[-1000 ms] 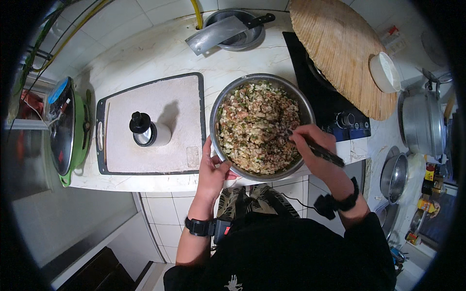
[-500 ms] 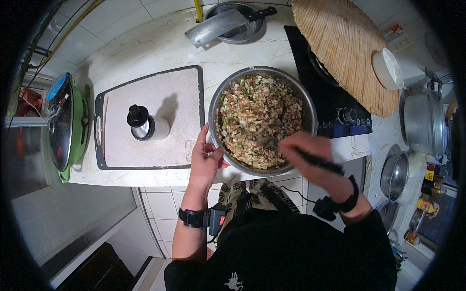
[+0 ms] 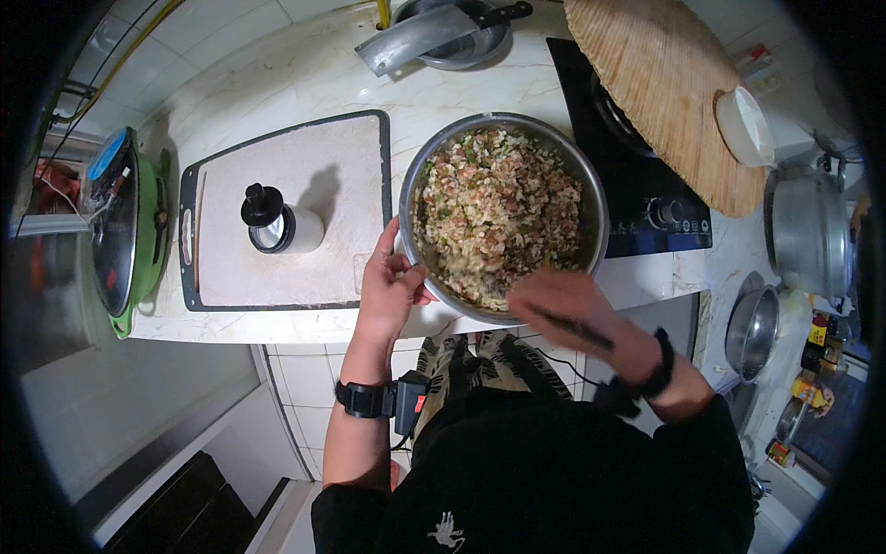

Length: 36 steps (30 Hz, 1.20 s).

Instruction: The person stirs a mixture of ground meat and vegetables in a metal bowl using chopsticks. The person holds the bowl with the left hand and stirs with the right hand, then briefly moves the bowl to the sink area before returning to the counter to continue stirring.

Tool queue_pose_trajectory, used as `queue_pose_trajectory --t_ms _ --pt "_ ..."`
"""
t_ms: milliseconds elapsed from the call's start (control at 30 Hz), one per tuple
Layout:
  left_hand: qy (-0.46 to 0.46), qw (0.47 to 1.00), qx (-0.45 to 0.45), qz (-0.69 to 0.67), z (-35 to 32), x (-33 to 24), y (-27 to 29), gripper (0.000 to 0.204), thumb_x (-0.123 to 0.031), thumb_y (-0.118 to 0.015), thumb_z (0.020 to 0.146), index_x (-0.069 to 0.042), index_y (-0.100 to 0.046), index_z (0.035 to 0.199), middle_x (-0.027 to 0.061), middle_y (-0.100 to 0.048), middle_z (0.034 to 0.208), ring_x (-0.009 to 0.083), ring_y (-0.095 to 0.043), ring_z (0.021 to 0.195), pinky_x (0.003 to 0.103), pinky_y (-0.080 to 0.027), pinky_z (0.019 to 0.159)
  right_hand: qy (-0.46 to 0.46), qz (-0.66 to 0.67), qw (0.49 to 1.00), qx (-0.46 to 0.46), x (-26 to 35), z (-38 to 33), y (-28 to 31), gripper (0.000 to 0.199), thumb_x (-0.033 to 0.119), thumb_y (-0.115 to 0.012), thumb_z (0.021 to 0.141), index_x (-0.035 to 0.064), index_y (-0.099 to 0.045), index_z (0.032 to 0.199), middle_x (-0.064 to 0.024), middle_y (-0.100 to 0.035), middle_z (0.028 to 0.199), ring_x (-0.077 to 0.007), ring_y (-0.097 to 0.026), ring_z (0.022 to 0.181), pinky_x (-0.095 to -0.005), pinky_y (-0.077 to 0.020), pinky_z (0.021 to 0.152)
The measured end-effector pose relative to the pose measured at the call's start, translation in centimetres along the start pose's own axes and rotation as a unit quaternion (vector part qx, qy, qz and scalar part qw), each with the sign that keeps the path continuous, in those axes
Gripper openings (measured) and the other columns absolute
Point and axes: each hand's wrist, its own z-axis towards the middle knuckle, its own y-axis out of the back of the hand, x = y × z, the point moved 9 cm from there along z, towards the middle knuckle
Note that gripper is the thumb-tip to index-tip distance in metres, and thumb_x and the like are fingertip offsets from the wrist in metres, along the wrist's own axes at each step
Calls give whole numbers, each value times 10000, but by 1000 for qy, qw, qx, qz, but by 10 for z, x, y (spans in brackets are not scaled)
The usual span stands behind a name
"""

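Observation:
A steel mixing bowl [image 3: 598, 175] holds a chopped filling [image 3: 494, 208] of pale, green and pinkish bits. My left hand [image 3: 392, 282] grips the bowl's near left rim, thumb and fingers closed on it. Over the near right rim, my right hand [image 3: 568, 309] is wrapped round a dark-handled utensil [image 3: 580, 330]. Motion smears that hand, and the utensil's working end is blurred in the filling, so its kind cannot be made out. Left of the bowl lies a pale cutting board [image 3: 231, 198] with a dark border. A white jar with a black top [image 3: 297, 229] stands on it.
Behind the bowl, a cleaver [image 3: 415, 44] rests across a metal basin [image 3: 461, 57]. On the right are a black cooktop [image 3: 637, 217], a round slatted lid [image 3: 646, 92] and a white bowl [image 3: 746, 127]. A green lidded pan [image 3: 143, 231] stands far left; a steel bowl [image 3: 752, 332] sits far right.
My right hand has moved left and slightly down along the bowl's near rim with the utensil. The filling is heaped differently. My left hand keeps its grip on the rim.

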Motion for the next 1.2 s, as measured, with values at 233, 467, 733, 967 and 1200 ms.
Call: queue_pose_trajectory --t_ms 233,467,733,967,1200 --pt "11 1000 -13 -17 -4 3 2 686 55 -523 820 -109 -270 1436 56 -588 784 122 -604 573 220 -515 496 -121 -47 984 -124 -25 -10 42 68 49 -651 804 17 -633 861 -109 -650 798 -239 -647 719 -322 -519 635" --pt "5 1000 -13 -1 -4 3 0 658 51 -513 832 -113 -282 1427 77 -606 828 117 -599 577 223 -524 519 -100 -8 994 -33 -27 -21 24 135 79 -661 812 15 -631 927 -101 -652 851 -233 -647 743 -320 -520 643" --pt "44 998 -2 -40 -24 17 -24 737 45 -496 846 -123 -124 1460 134 -597 964 153 -626 645 246 -544 563 -146 -55 969 -192 -26 -32 71 106 14 -640 808 -6 -651 911 -103 -665 812 -180 -646 704 -256 -493 619" --pt "15 998 -15 -56 -21 12 -24 753 62 -491 836 -147 -130 1462 160 -595 1027 169 -635 675 254 -553 570 10 -107 993 -56 -22 -13 7 129 16 -596 832 13 -625 957 -125 -646 884 -263 -637 797 -312 -506 687" --pt "27 998 -10 -54 -23 15 -24 763 62 -503 835 -156 -129 1463 178 -593 1022 184 -645 657 259 -560 556 -130 -65 974 -174 -58 -17 23 175 -33 -639 776 -17 -615 949 -158 -638 876 -275 -634 785 -350 -504 666"
